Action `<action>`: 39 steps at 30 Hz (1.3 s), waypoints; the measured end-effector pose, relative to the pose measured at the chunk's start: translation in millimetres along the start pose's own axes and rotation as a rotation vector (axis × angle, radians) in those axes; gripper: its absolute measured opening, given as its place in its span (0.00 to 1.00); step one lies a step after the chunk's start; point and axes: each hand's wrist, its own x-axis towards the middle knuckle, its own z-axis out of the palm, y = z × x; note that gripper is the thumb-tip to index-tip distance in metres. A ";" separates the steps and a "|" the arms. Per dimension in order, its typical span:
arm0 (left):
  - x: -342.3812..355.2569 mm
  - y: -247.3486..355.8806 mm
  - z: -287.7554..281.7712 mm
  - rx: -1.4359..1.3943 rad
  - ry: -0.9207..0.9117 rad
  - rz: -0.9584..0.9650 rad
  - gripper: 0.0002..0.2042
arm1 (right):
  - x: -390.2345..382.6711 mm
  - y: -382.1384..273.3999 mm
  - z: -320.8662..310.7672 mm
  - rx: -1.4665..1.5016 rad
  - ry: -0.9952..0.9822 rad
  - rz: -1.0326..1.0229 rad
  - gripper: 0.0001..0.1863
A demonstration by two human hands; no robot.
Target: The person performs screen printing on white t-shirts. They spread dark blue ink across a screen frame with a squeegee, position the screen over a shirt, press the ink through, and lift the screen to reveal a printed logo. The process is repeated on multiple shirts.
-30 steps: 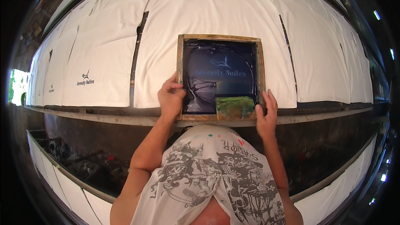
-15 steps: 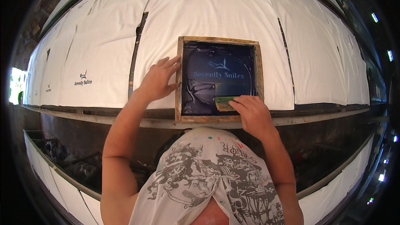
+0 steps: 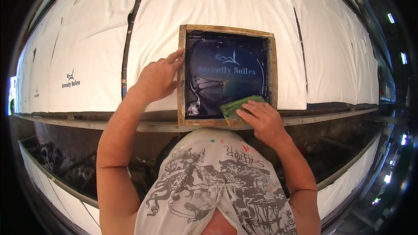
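A square wooden screen frame (image 3: 227, 29) lies on a white fabric piece (image 3: 209, 2), its mesh coated in dark blue ink (image 3: 202, 89) around a pale logo. My left hand (image 3: 159, 76) rests fingertips against the frame's left side, fingers apart. My right hand (image 3: 261, 119) grips a green, ink-stained squeegee (image 3: 235, 106) at the screen's lower right, fingers over its top; the squeegee's lower end reaches the front rail.
More white fabric pieces, some printed, lie along the long table (image 3: 87, 39). Its metal front edge (image 3: 109, 123) runs just before my body in a printed shirt (image 3: 217, 169). Behind me, at both lower sides, is another fabric-covered rack (image 3: 348, 178).
My right hand has left the frame's right side and taken the squeegee, which is now tilted and nearer me. My left hand has loosened its hold, fingers spreading along the left side.
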 end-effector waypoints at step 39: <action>11.0 6.0 -5.8 0.129 -0.085 -0.017 0.37 | 203.8 74.4 21.1 0.003 0.007 0.184 0.25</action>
